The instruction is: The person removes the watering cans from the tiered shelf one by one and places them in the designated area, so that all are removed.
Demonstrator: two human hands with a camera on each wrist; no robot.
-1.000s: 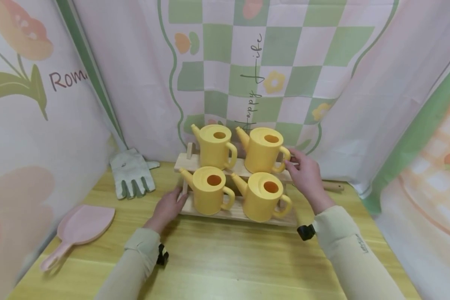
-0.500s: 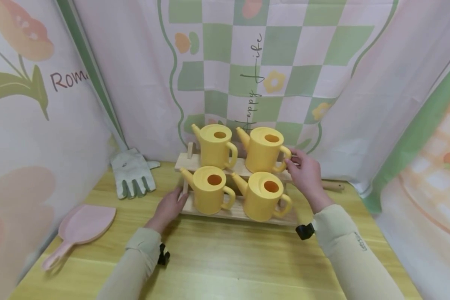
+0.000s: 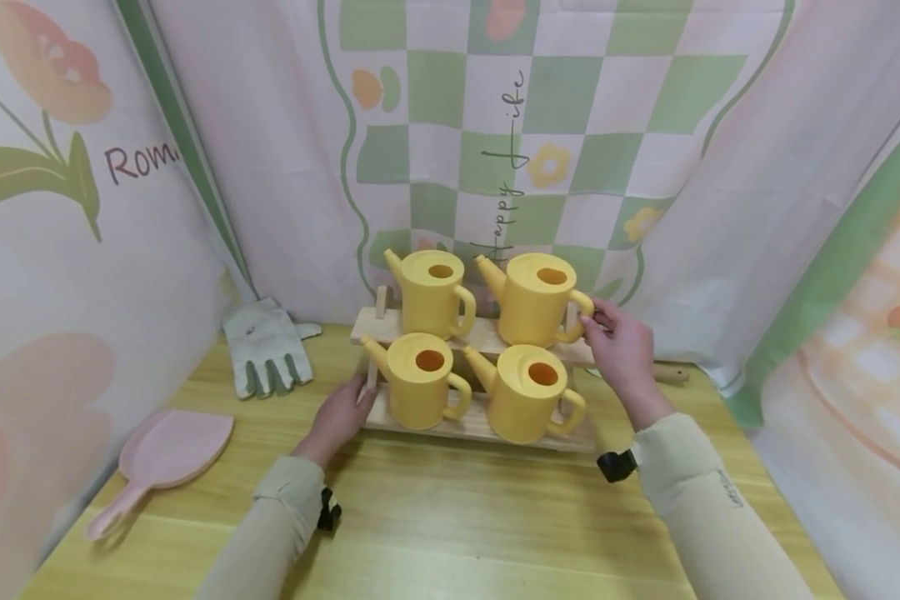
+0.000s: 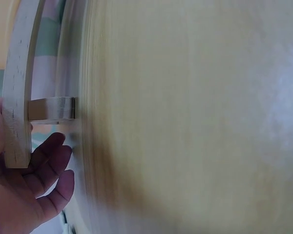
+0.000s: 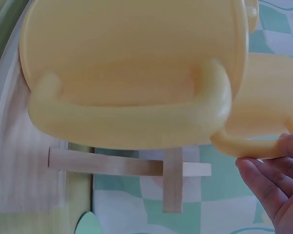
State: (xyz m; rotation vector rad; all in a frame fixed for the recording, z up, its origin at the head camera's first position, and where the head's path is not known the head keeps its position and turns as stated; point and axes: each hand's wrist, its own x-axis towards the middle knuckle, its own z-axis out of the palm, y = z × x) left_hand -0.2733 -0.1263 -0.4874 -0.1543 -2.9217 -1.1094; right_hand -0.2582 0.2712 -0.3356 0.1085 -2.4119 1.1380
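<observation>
In the head view, a two-tier wooden plant stand (image 3: 465, 428) carries yellow watering cans, two on each tier, spouts to the left. My right hand (image 3: 624, 346) pinches the handle of the upper right watering can (image 3: 534, 310), between thumb and fingers. The right wrist view shows that handle (image 5: 254, 147) at my fingertips, partly behind the lower right can (image 5: 136, 48). My left hand (image 3: 339, 419) grips the stand's lower left end. In the left wrist view, its fingers (image 4: 51, 165) curl under the board (image 4: 15, 87); the thumb is mostly cut off.
A work glove (image 3: 264, 346) lies on the table (image 3: 435, 533) left of the stand, with a pink dustpan (image 3: 172, 448) nearer the front. Behind the stand's right end a wooden handle (image 3: 669, 373) pokes out. Printed curtains (image 3: 495, 158) close off the back and sides.
The upper right watering can has shifted a little to the right, along with my right hand on its handle. My left hand keeps its place on the stand.
</observation>
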